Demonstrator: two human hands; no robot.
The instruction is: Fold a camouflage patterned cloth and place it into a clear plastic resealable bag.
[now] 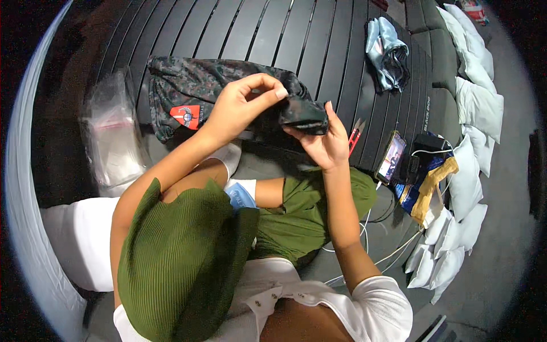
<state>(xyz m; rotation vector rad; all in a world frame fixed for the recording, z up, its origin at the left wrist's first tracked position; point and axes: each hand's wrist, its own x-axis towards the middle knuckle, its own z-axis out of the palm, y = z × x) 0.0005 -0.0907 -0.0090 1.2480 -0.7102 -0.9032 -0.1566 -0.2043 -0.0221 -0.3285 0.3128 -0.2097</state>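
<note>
A dark camouflage cloth piece (pixel 228 71) with a red patch (pixel 186 116) lies across the slatted dark table. My left hand (pixel 242 105) is over its middle, thumb and forefinger tips pinched together beside the cloth. Whatever sits between those tips is too small to make out. At the cloth's right end, my right hand (pixel 325 142) grips a gathered, folded-over end, with the thumb on the side and the fingers underneath. A pair of red-handled thread snips (pixel 356 138) lies just right of my right hand.
Clear plastic bags (pixel 114 142) lie at the left. Folded light-blue shiny cloth (pixel 384 54) sits far right on the table (pixel 319 34). Nearer are a phone (pixel 392 157), white cables (pixel 364 233) and a blue-yellow packet (pixel 436 182). White pillow-like packs (pixel 467 165) line the right. Green fabric (pixel 296 222) covers my lap.
</note>
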